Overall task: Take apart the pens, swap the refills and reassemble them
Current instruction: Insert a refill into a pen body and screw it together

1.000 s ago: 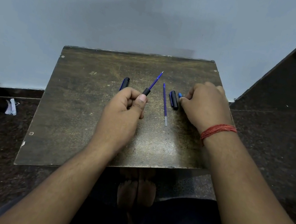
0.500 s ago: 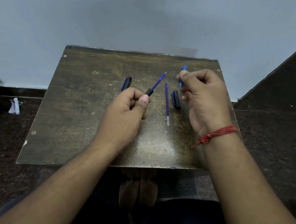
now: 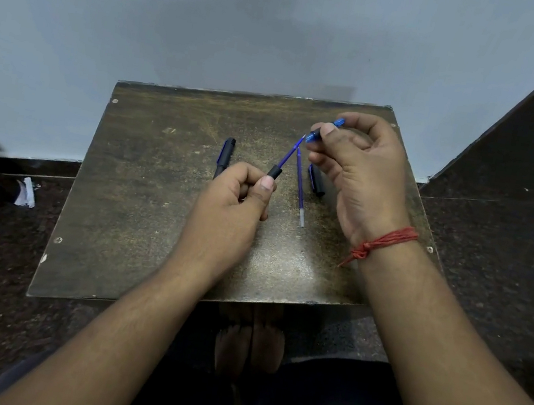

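Head view shows me at the reassembly step: my left hand (image 3: pixel 234 204) grips a black pen barrel (image 3: pixel 275 171) just left of centre frame, fingers curled round it with the thumb pressed along its side, and a blue refill (image 3: pixel 289 153) sticks out of it, angled up and to the right. My right hand (image 3: pixel 358 160) pinches a small blue tip piece (image 3: pixel 321 133) between thumb and forefinger in the upper right of centre, its open end almost at the refill's point; I cannot tell whether they touch yet. Next, I judge, the tip piece must slide down over the refill and seat on the barrel, which calls for lining the two up straight, since the refill is thin and could bend aside.

On the tabletop (image 3: pixel 139 211), a second refill (image 3: pixel 299 186) lies loose just right of the held barrel, with a black cap (image 3: pixel 316 183) beside it under my right hand. Another black pen part (image 3: pixel 224 157) lies at the left, partly behind my left hand. Nothing blocks the join. A red thread (image 3: pixel 381 242) circles my right wrist.
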Tool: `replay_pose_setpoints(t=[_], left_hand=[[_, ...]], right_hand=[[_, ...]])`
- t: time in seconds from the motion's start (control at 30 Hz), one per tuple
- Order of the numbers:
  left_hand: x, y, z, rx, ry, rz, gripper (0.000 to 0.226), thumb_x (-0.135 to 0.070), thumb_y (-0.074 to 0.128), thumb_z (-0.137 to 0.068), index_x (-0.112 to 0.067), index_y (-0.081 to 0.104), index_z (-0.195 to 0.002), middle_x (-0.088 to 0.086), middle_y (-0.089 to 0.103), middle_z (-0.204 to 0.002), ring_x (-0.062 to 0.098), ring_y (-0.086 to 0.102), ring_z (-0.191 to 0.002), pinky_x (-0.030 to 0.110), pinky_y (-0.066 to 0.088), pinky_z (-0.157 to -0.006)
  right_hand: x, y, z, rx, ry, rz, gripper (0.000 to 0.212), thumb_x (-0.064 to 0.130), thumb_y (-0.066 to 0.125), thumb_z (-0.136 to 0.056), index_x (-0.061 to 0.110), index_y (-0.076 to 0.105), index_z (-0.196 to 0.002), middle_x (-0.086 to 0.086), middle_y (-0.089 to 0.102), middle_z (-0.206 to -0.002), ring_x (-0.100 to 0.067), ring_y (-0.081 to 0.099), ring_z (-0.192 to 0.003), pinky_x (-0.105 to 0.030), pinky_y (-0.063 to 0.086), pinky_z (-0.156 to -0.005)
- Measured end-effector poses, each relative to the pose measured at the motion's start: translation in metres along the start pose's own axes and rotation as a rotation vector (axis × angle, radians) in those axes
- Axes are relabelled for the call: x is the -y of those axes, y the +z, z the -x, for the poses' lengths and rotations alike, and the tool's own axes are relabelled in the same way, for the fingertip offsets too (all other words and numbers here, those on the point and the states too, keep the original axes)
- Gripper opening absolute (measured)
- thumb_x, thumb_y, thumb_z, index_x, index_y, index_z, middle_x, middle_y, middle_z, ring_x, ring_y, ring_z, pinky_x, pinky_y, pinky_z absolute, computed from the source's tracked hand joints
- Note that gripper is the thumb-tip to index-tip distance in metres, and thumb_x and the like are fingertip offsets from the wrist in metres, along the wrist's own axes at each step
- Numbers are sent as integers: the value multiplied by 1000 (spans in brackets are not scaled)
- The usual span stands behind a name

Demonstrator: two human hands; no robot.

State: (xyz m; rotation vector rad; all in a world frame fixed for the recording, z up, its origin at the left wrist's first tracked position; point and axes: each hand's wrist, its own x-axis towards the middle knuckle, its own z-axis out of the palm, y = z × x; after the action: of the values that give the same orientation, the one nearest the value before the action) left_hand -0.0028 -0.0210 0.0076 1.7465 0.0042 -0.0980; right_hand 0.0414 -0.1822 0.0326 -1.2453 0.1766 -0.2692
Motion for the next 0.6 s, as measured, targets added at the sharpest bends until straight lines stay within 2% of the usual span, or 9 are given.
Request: replay_pose_setpoints(t=[0.27,0.6], left_hand=[[2,0,-1,2,5,9,19,-27,55,-105,-14,66,-96,-9,57,-63,2,41,-45,21,32,-47],[4,0,-1,14,12,6,19,-29,55,-104,-17,66,-95,-10,57,-61,2,41,-45,18,31,-46]], right_hand=[[1,-5,-2,-22,-26,34,21,5,71,-87,8,57,-102,-13,76,-86,-25,72,-74,-33,56,-66],[2,-3,0,33,12,36,18,2,70,-87,11,58,-98,-14,75,-88,-24,71,-74,-32,56,-66]])
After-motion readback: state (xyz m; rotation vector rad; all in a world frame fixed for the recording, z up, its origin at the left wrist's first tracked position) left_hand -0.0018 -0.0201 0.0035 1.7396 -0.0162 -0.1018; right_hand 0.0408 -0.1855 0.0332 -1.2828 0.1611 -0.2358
